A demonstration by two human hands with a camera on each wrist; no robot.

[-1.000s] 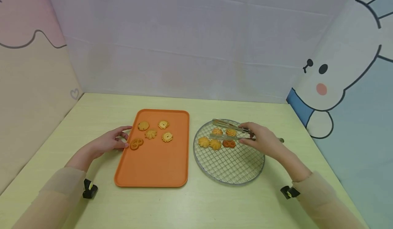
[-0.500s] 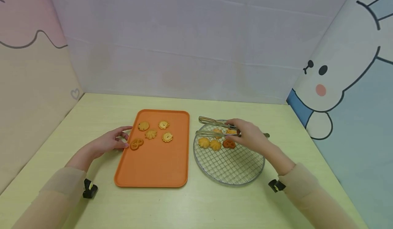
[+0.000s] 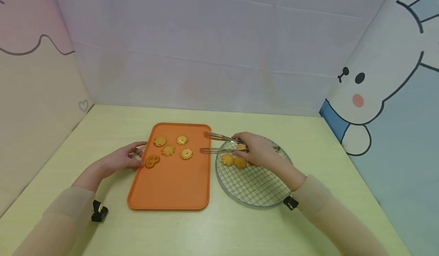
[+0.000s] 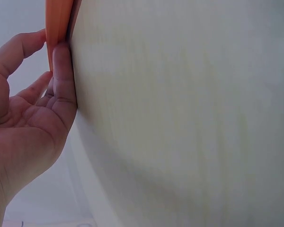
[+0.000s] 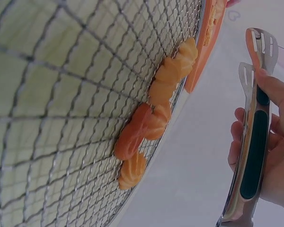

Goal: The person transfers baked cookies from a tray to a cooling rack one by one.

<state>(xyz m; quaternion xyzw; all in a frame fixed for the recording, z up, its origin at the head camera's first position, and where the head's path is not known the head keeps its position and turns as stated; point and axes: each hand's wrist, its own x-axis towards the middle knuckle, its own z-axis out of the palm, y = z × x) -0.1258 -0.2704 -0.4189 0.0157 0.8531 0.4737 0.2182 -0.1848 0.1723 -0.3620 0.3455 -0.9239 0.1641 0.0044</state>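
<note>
My left hand [image 3: 120, 159] pinches the left edge of an orange tray [image 3: 168, 187]; the left wrist view shows its fingertips at the rim. Several cookies lie on that tray, among them a pretzel-shaped cookie [image 3: 152, 161] and a scalloped round cookie [image 3: 186, 154]. In my right hand [image 3: 258, 153] are metal tongs [image 5: 253, 156] with dark green grips. Their arms are spread with nothing between them, and their tips overlap the tray's right edge in the head view. Below the right hand, piped cookies [image 3: 226, 159] and a brown pretzel-shaped cookie [image 5: 132, 132] sit on a round wire rack [image 3: 253, 189].
Tray and rack lie side by side on a pale wooden table [image 3: 219, 233], a narrow gap between them. A plain cloth backdrop [image 3: 212, 58] stands behind the table, with printed cartoon panels at both sides.
My right hand has moved left with the tongs, from over the cookies on the rack toward the tray. The left hand and the cookies have stayed in place.
</note>
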